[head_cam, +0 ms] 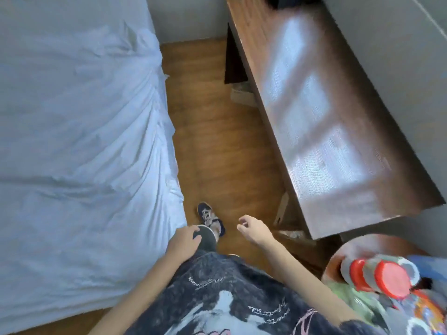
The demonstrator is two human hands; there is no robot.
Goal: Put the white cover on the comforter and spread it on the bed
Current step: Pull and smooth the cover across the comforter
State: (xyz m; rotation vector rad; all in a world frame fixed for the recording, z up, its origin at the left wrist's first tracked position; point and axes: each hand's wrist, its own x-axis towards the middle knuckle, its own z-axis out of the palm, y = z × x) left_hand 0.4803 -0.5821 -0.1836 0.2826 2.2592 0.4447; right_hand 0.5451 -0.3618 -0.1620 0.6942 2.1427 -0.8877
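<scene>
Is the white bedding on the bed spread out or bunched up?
Spread out: the white bedding covers the bed to its edge, though creased. Neither hand touches it.

Daylit interior, cool and moderately bright. Window-shaped glare patches lie across the glossy wooden tabletop. Motion blur smears the red-capped bottles at lower right; wide-angle distortion bends straight edges near the frame borders; compression softens the bed.

A strip of bare floor runs between bed and desk.
</scene>
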